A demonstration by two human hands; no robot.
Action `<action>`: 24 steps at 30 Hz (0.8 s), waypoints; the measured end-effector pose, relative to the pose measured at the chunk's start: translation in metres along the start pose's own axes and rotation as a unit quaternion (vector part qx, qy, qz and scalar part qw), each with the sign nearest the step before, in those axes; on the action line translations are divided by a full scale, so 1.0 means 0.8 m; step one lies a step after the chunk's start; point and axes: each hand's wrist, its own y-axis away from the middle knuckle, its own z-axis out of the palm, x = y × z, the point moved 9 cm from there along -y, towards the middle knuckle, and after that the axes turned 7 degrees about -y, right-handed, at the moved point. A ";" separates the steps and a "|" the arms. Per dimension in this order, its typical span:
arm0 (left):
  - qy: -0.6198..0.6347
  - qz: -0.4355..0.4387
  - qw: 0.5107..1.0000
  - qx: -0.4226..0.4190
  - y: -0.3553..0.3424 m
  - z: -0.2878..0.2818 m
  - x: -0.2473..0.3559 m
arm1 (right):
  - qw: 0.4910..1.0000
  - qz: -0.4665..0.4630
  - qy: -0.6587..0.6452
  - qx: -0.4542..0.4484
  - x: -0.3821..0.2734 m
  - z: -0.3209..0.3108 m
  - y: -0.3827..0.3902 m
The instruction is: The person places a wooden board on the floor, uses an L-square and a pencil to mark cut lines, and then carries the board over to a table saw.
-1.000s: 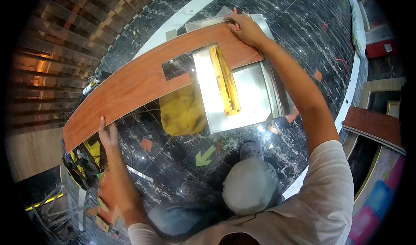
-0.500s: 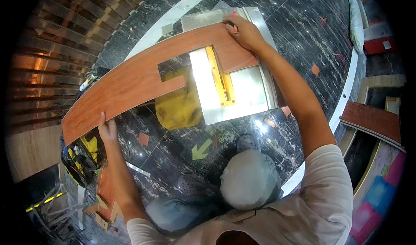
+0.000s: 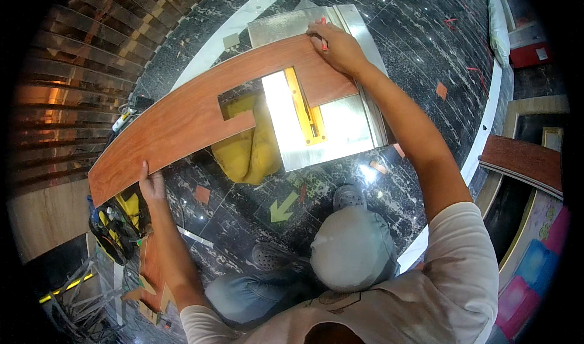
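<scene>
A long reddish-brown flooring plank (image 3: 164,125) with a rectangular notch cut into its near side lies slantwise, its right end on the metal top (image 3: 347,122) of a table saw. A yellow slotted insert (image 3: 299,110) is set in that top, exposed beside the notch. My right hand (image 3: 339,51) is closed on the plank's far right end. It also has a red pencil (image 3: 324,35) between its fingers. My left hand (image 3: 153,184) grips the near edge toward the left end, thumb on top and fingers underneath. The saw's yellow body (image 3: 249,155) shows partly below the plank.
A tool bag (image 3: 115,231) stands left of my left forearm, with plank offcuts (image 3: 152,271) behind it. Small scraps, such as a reddish piece (image 3: 202,194), dot the dark marble floor. Slatted panels (image 3: 67,100) line the left. Another plank (image 3: 523,161) lies at the right.
The plank has shifted slightly left and nearer at its left end, and my left hand with it. My right hand has moved a little left along with the plank.
</scene>
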 end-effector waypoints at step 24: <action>-0.026 -0.002 1.000 0.001 0.014 -0.001 -0.003 | 1.000 0.001 0.004 -0.008 -0.003 -0.004 0.017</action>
